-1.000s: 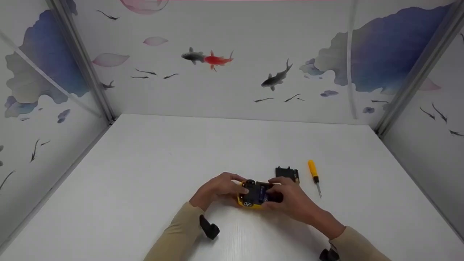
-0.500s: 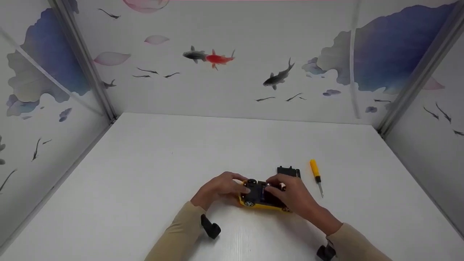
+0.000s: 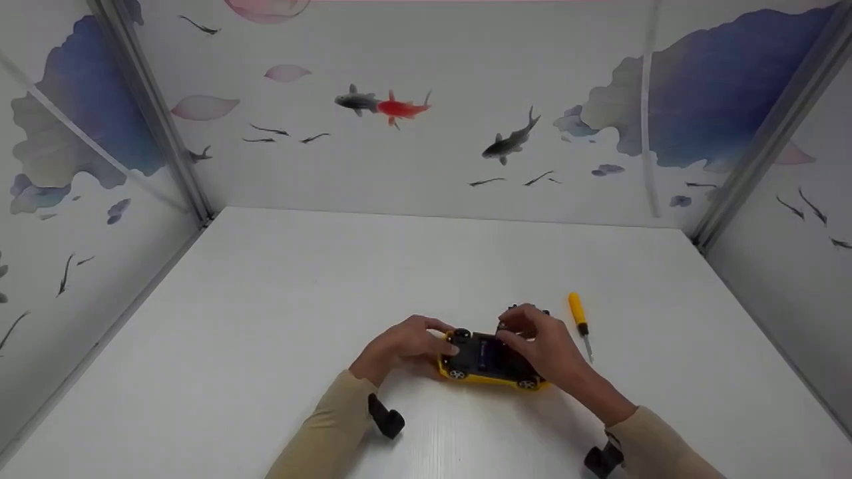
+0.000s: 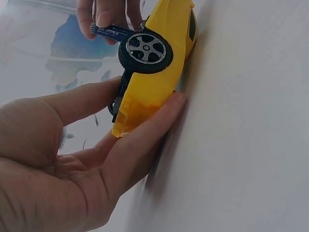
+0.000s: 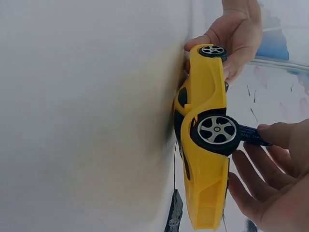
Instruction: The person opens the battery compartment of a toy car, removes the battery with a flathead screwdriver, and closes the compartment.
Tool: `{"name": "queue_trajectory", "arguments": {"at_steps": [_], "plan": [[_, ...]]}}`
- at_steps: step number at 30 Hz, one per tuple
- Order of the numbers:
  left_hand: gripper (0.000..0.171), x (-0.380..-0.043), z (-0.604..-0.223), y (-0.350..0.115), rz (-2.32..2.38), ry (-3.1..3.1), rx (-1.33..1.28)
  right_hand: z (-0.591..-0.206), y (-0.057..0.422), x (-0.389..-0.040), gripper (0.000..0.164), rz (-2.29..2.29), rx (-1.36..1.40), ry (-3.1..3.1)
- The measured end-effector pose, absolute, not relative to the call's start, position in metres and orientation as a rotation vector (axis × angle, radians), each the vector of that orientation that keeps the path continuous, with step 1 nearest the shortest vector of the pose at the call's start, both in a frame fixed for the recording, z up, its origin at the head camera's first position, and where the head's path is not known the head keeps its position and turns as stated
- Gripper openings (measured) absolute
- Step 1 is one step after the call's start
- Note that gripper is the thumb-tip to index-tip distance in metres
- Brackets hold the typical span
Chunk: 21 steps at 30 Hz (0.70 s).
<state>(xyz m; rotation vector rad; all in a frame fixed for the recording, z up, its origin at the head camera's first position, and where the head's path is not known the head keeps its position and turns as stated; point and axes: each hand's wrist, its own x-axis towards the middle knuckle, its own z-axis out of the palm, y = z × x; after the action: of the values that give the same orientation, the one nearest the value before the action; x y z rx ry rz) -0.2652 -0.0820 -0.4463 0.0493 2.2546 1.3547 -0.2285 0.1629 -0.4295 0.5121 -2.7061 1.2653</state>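
Note:
A yellow toy car point(image 3: 496, 381) lies wheels up on the table, its black underside point(image 3: 466, 356) exposed with an open compartment. My left hand point(image 3: 407, 342) grips one end, thumb on the underside and fingers round the body point(image 4: 154, 92). My right hand point(image 3: 542, 342) pinches a blue battery point(image 5: 253, 136) between thumb and fingers above the compartment. In the left wrist view the battery point(image 4: 112, 32) sticks out from the underside; a wheel point(image 4: 146, 52) hides its inner end. Another blue shape point(image 3: 488, 356) shows inside the compartment.
A black cover point(image 3: 546, 312) lies behind my right hand, mostly hidden by it. Farther right lies a screwdriver point(image 3: 578, 313) with a yellow handle, its tip toward me. Printed wall panels stand behind and on both sides of the white table point(image 3: 319, 266).
My right hand has moved back from the compartment's middle and up, the battery now showing in its fingers. It now covers most of the black cover. My left hand keeps its grip on the car.

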Motion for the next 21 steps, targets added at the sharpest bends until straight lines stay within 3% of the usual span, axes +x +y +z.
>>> {"name": "queue_trajectory", "arguments": {"at_steps": [6, 21], "plan": [[0.045, -0.266, -0.447, -0.081, 1.363, 2.228, 0.031, -0.424, 0.172, -0.232, 0.025, 1.455, 0.461, -2.693], [0.046, -0.266, -0.446, -0.081, 1.329, 2.267, 0.076, -0.418, 0.203, -0.243, 0.050, 1.990, 0.203, -2.597]]}}
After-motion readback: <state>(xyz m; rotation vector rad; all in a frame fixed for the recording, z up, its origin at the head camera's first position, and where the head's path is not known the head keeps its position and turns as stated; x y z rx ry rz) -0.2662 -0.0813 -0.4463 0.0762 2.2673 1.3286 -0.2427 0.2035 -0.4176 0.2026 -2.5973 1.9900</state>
